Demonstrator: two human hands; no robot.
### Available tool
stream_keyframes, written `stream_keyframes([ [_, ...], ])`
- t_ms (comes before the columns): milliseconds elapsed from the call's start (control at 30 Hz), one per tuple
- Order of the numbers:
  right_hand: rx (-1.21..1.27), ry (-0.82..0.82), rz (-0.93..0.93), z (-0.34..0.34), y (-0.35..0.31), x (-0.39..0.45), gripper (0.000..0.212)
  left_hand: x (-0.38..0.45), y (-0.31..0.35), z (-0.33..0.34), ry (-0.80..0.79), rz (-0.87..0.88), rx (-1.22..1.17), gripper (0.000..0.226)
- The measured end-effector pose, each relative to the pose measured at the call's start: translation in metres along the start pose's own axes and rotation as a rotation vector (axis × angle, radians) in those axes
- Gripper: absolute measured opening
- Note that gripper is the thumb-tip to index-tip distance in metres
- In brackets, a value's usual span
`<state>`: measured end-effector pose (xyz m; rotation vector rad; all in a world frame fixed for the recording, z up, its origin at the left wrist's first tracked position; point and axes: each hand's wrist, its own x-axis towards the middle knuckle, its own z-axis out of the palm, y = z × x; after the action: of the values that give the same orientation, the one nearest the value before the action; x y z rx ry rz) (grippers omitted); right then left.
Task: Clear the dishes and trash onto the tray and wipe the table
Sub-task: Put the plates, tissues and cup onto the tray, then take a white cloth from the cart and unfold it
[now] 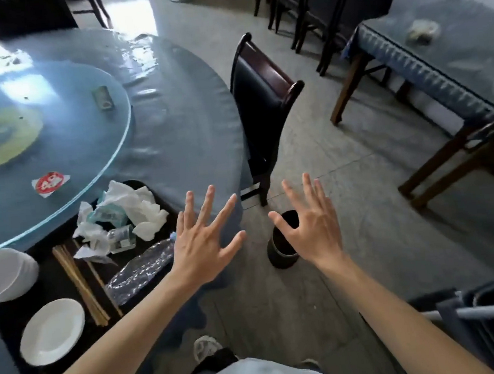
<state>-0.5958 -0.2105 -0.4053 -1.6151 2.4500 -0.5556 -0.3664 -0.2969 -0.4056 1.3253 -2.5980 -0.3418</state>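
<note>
A dark tray (52, 276) lies on the round table (179, 127) at its near edge. On the tray are stacked white bowls (3, 273), a white plate (53, 330), wooden chopsticks (80, 287), a crushed clear plastic bottle (140, 266), a small glass (122, 238) and crumpled white napkins (130, 207). My left hand (202, 236) hovers with fingers spread just right of the tray, over the table's edge, holding nothing. My right hand (310, 226) is spread the same way above the floor, empty.
A glass turntable (53, 136) carries a red-and-white card (50, 183) and a small dark box (104, 98). A dark chair (262, 104) stands at the table's right. A black bin (281, 243) sits on the floor under my right hand. A second table (444, 59) stands at right.
</note>
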Motion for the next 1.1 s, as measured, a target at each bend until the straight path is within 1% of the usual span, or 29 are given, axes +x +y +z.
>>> stream_keyframes([
  [200, 0.000, 0.057, 0.196, -0.061, 0.116, -0.066, 0.079, 0.019, 0.127, 0.036, -0.087, 0.187, -0.060, 0.073],
  [367, -0.006, 0.152, 0.366, -0.109, 0.207, -0.131, 0.080, 0.019, 0.242, 0.070, -0.164, 0.414, -0.078, 0.074],
  [500, -0.025, 0.222, 0.482, -0.135, 0.260, -0.179, 0.077, 0.016, 0.319, 0.087, -0.225, 0.585, -0.085, 0.075],
  [633, -0.045, 0.314, 0.603, -0.149, 0.293, -0.227, 0.076, 0.013, 0.381, 0.104, -0.290, 0.745, -0.081, 0.073],
  [800, -0.035, 0.417, 0.785, -0.156, 0.317, -0.281, 0.073, 0.009, 0.448, 0.128, -0.352, 0.931, -0.058, 0.073],
  [967, -0.089, 0.461, 0.986, -0.169, 0.340, -0.335, 0.071, 0.002, 0.520, 0.152, -0.417, 1.120, -0.090, 0.072],
  [1100, -0.117, 0.530, 1.117, -0.185, 0.354, -0.378, 0.072, -0.012, 0.578, 0.164, -0.474, 1.278, -0.133, 0.073],
])
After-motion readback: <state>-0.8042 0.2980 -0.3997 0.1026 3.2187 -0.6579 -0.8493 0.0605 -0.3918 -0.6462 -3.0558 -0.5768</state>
